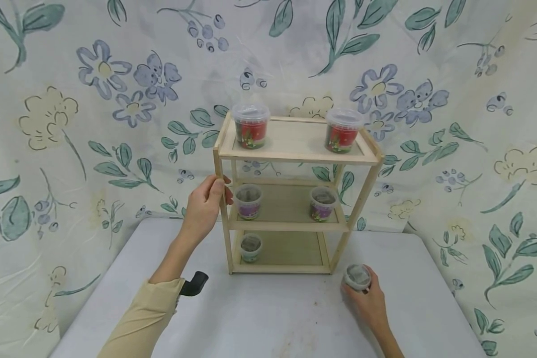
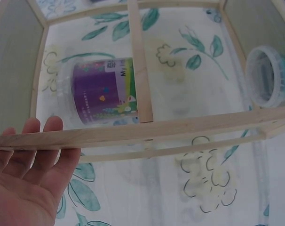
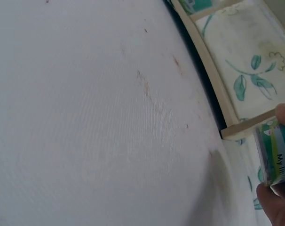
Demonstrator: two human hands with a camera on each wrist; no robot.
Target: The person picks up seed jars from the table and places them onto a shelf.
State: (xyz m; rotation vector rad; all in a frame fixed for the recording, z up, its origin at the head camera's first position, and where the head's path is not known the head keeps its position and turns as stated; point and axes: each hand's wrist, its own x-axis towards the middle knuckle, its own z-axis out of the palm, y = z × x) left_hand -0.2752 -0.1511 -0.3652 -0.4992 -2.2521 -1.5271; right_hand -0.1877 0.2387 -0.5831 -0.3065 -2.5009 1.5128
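Note:
A three-tier wooden shelf (image 1: 291, 227) stands on the table. My left hand (image 1: 202, 206) grips its left front post; in the left wrist view the fingers (image 2: 53, 125) curl round the wood. Off the shelf's lower right corner, my right hand (image 1: 372, 304) holds a small clear-lidded plastic tub (image 1: 357, 276), whose green label shows in the right wrist view. Two red-labelled tubs (image 1: 253, 134) sit on the top tier, left and right. The middle tier bears two purple-labelled tubs (image 1: 248, 210), also left and right. A small tub (image 1: 250, 252) stands at the bottom tier's left.
The white table (image 1: 268, 313) has small brownish marks in front of the shelf. A floral-patterned sheet (image 1: 130, 124) hangs behind the table. A black curved piece (image 1: 194, 284) sticks out at my left sleeve.

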